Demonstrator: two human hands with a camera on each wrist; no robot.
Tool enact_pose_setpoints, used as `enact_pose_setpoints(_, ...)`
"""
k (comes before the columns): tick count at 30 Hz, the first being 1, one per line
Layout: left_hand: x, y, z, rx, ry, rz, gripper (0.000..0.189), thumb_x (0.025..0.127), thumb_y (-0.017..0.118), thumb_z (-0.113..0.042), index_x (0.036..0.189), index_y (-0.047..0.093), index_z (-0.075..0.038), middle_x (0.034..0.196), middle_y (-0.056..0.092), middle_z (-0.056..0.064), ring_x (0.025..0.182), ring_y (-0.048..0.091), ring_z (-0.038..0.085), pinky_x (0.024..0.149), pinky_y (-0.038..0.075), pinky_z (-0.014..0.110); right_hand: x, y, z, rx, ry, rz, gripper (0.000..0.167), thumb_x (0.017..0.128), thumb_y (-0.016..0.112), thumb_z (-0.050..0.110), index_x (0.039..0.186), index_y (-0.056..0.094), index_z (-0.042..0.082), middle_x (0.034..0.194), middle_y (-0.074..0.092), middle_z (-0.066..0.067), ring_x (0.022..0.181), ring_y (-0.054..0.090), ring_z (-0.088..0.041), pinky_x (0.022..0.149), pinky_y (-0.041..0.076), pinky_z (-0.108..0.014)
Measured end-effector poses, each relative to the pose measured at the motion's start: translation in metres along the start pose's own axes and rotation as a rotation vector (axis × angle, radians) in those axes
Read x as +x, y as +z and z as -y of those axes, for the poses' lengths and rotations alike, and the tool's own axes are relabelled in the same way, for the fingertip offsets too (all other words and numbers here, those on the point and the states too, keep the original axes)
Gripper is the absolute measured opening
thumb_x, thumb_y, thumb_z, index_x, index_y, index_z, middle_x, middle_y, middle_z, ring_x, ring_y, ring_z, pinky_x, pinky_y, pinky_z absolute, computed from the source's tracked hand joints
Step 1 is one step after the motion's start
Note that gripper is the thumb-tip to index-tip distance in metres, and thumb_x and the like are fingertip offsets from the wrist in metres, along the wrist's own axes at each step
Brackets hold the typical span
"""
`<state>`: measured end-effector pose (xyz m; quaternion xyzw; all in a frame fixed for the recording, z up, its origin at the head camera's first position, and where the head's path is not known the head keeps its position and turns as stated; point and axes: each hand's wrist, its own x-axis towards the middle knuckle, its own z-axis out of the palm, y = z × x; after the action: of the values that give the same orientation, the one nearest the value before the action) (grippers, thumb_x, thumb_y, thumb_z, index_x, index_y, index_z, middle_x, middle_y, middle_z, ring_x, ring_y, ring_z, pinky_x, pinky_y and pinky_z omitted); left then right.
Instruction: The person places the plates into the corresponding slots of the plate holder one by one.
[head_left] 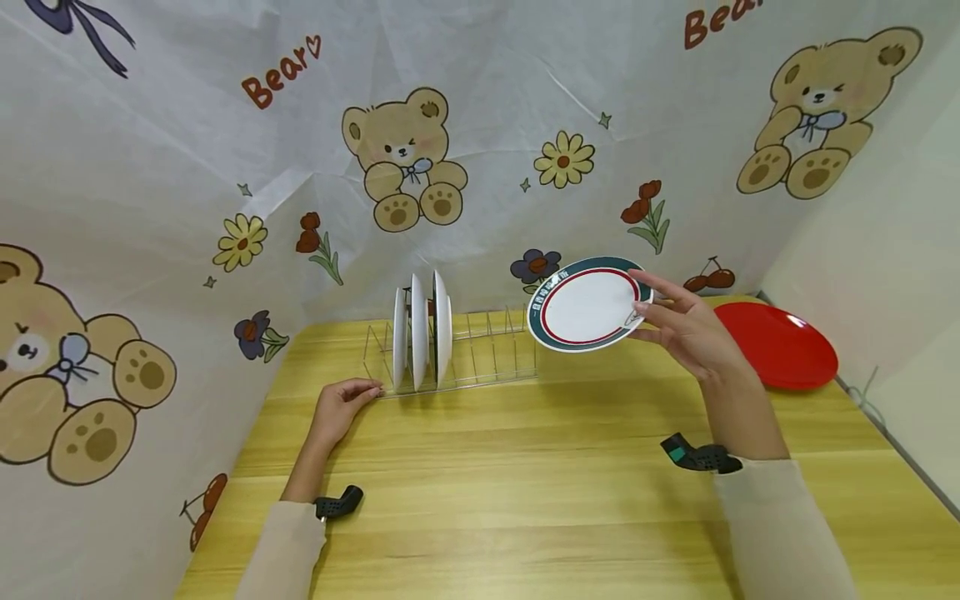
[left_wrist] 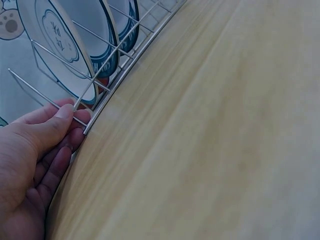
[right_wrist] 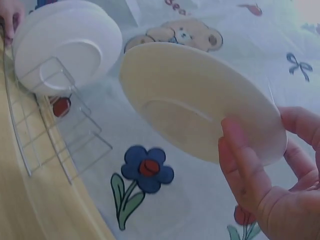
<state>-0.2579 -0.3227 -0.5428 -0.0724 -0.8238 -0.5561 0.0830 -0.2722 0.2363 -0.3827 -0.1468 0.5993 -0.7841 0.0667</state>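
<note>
My right hand (head_left: 686, 329) pinches the right edge of a white plate (head_left: 588, 307) with a dark green rim and a thin red ring, raised above the table to the right of the wire dish rack (head_left: 491, 379). From the right wrist view, the plate's plain underside (right_wrist: 195, 100) shows between thumb and fingers. My left hand (head_left: 341, 408) grips the rack's front left corner, its thumb and fingers around the wire (left_wrist: 80, 120). Several plates (head_left: 420, 333) stand upright in the left part of the rack; one has a blue-patterned face (left_wrist: 55, 42).
A red plate (head_left: 780, 343) lies at the right back of the wooden table (head_left: 480, 492). Behind the rack hangs a pale cloth (head_left: 487, 208) printed with bears and flowers. A white wall (head_left: 885, 275) borders the table's right side.
</note>
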Motion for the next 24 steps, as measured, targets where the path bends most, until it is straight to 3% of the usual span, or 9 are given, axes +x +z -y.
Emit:
enact_pose_setpoints(5,-0.001,-0.001,0.000,0.032,-0.005,0.002,0.018,0.096,0.071,-0.011,0.109,0.078,-0.001,0.103,0.076,0.016,0.096,0.074,0.018,0.083,0.055,0.016,0.009,0.022,0.010,-0.063,0.054,-0.006,0.055,0.101,0.061,0.004,0.154,0.045,0.011,0.154,0.032,-0.017,0.107,0.066,-0.024,0.084,0.061,-0.036)
enact_pose_setpoints(10,0.000,-0.001,0.001,0.034,-0.001,-0.014,0.018,0.096,0.071,-0.011,0.109,0.077,0.000,0.103,0.076,0.016,0.095,0.074,0.018,0.083,0.055,0.016,0.022,0.046,0.018,-0.119,0.088,0.002,0.055,0.098,0.068,0.008,0.150,0.051,0.012,0.151,0.040,-0.019,0.108,0.064,-0.025,0.083,0.061,-0.038)
enact_pose_setpoints(18,0.002,-0.001,-0.003,0.032,-0.013,-0.025,0.018,0.095,0.072,-0.011,0.109,0.077,0.000,0.103,0.076,0.017,0.097,0.074,0.025,0.082,0.056,0.017,0.043,0.080,0.025,-0.191,0.110,0.065,0.054,0.094,0.071,0.002,0.146,0.056,0.009,0.142,0.049,-0.023,0.105,0.067,-0.030,0.083,0.060,-0.043)
enact_pose_setpoints(24,0.002,0.003,0.001,0.027,-0.018,-0.073,0.018,0.093,0.075,-0.014,0.106,0.079,-0.002,0.099,0.077,0.012,0.091,0.075,0.018,0.081,0.055,0.016,0.060,0.102,0.022,-0.285,0.122,0.112,0.054,0.094,0.070,-0.002,0.146,0.055,0.005,0.126,0.054,-0.022,0.103,0.066,-0.031,0.084,0.060,-0.047)
